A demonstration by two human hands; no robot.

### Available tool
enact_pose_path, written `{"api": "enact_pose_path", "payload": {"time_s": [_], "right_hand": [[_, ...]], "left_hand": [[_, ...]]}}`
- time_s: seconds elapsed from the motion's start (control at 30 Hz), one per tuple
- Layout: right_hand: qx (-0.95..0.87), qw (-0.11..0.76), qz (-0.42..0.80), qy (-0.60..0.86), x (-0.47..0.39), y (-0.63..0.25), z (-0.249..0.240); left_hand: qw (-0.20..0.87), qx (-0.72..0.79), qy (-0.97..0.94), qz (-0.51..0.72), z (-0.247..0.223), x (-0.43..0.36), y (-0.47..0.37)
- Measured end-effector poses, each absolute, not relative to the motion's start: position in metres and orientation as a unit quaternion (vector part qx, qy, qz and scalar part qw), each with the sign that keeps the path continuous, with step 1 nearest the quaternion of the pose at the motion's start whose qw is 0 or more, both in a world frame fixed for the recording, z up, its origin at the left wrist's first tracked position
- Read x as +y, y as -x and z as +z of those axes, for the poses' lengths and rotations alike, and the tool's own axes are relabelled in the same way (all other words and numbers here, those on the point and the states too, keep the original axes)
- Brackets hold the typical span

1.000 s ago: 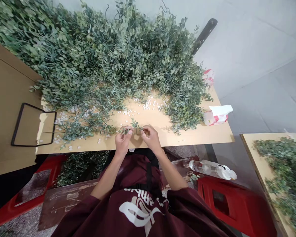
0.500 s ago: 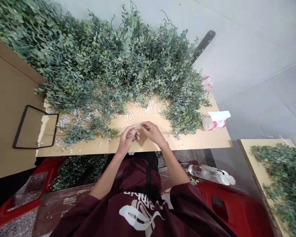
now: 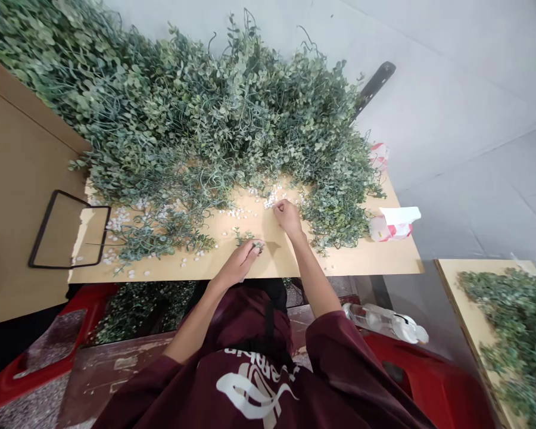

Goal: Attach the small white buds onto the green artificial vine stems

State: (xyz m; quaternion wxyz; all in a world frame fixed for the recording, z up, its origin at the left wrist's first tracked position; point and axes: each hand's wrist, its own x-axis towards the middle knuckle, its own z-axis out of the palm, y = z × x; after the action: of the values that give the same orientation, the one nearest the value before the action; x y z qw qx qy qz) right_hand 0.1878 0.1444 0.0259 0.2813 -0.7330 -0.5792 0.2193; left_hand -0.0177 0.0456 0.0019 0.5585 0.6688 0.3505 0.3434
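My left hand [image 3: 240,260] is closed around a small sprig of artificial greenery [image 3: 243,236], whose leaves stick out past the fingers near the table's front edge. Further forward and to the right, my right hand [image 3: 288,215] has its fingers pinched together beside a scatter of small white round pieces [image 3: 273,195]. Whether a piece sits between those fingertips is hidden. More white pieces [image 3: 120,219] lie at the left among loose leafy stems [image 3: 147,238]. Behind both hands rises a big heap of artificial green stems [image 3: 232,113].
A cardboard box [image 3: 22,196] and a black wire frame [image 3: 71,229] are at the left. Tissue packs [image 3: 390,225] lie at the table's [image 3: 352,259] right end. A plastic bottle [image 3: 384,322] rests on a red stool [image 3: 429,375]. Another table at right holds more greenery [image 3: 513,333].
My hands have moved apart. The right went forward and right to the white pieces, its fingers closing; the left shifted slightly right, and its sprig now shows more.
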Motion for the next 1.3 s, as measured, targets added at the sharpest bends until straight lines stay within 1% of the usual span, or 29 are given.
{"api": "enact_pose_path", "payload": {"time_s": [0.07,0.13,0.2,0.3,0.37,0.43,0.57,0.7,1.07,1.3], "right_hand": [[-0.587,0.284,0.221,0.725,0.139,-0.187,0.028],[-0.576,0.309,0.274,0.706,0.129,-0.187,0.029],[-0.534,0.346,0.387,0.668,0.113,-0.184,0.029],[-0.446,0.395,0.569,0.567,0.082,-0.178,0.028],[-0.398,0.423,0.642,0.501,0.061,-0.171,0.027],[-0.354,0.450,0.679,0.460,0.044,-0.164,0.026],[-0.272,0.480,0.722,0.418,0.027,-0.153,0.023],[-0.219,0.482,0.741,0.413,0.024,-0.148,0.019],[-0.217,0.500,0.741,0.392,0.022,-0.145,0.010],[-0.201,0.499,0.739,0.405,0.022,-0.145,0.010]], "left_hand": [[0.545,0.359,-0.681,0.331,0.003,0.046,0.017],[0.535,0.364,-0.691,0.322,0.005,0.046,0.017],[0.530,0.368,-0.696,0.315,0.007,0.046,0.017],[0.534,0.368,-0.697,0.307,0.010,0.045,0.018],[0.538,0.365,-0.697,0.303,0.011,0.045,0.017],[0.547,0.355,-0.697,0.298,0.012,0.045,0.017],[0.568,0.328,-0.692,0.300,0.011,0.044,0.017],[0.551,0.336,-0.705,0.292,0.010,0.044,0.017],[0.541,0.355,-0.710,0.277,0.011,0.047,0.016],[0.535,0.354,-0.713,0.281,0.012,0.047,0.015]]}}
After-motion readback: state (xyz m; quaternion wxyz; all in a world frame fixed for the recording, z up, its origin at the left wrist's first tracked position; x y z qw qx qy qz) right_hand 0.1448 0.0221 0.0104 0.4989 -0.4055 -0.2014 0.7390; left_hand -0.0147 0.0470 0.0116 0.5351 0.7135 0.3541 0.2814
